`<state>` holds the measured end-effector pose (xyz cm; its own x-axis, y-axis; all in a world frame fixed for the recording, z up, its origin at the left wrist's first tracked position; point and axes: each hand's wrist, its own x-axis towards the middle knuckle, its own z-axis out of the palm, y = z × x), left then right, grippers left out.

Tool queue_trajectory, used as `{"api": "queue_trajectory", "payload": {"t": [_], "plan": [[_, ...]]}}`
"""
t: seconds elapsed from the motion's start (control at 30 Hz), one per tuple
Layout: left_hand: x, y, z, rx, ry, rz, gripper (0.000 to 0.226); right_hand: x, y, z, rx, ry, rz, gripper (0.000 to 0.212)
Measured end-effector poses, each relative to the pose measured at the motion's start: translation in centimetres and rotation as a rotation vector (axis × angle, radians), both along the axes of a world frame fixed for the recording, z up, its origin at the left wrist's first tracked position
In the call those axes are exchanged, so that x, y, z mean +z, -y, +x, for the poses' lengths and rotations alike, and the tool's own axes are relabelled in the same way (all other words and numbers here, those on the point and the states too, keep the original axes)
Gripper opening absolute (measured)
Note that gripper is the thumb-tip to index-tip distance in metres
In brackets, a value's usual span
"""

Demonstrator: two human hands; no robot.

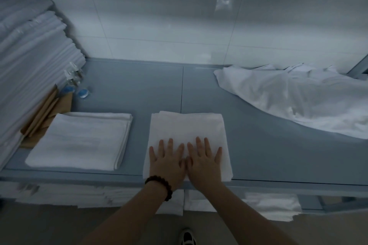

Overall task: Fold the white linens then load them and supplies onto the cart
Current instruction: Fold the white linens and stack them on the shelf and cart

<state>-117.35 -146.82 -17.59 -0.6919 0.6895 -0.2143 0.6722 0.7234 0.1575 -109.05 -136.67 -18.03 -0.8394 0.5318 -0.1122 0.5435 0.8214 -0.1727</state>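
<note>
Hands L (167, 162) & R (204, 162), flat on folded linen (187, 127)

No text, label, brand, number or sign can be read anywhere in the view. The small clear bottles (74, 74) at the far left and the blue-lidded containers (82, 92) just beside them are too blurred to show any print. The brown paper bags (42, 117) near them show no legible marking.
</note>
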Motion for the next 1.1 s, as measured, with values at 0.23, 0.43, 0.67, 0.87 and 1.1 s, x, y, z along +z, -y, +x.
{"api": "queue_trajectory", "payload": {"t": [0.23, 0.43, 0.67, 0.87, 1.1], "plan": [[-2.1, 1.2, -0.1, -0.038, -0.114, 0.015, 0.057, -1.3, -0.7, 0.6, 0.026, 0.037, 0.059, 0.059], [-2.6, 2.2, -0.3, -0.027, -0.13, 0.101, 0.065, -1.5, -1.9, 3.1, -0.09, 0.007, 0.059, 0.072], [-3.1, 3.4, -0.7, -0.021, -0.105, 0.155, 0.065, -1.5, -0.2, 3.4, -0.162, -0.008, -0.002, 0.068], [-4.1, 3.3, -2.1, -0.023, -0.083, 0.122, 0.066, -1.5, -0.5, 2.5, -0.158, 0.035, -0.053, 0.071], [-3.9, 2.8, -2.5, 0.04, -0.061, 0.068, 0.07, -1.4, -1.1, 2.2, -0.134, 0.075, -0.067, 0.073]]}}
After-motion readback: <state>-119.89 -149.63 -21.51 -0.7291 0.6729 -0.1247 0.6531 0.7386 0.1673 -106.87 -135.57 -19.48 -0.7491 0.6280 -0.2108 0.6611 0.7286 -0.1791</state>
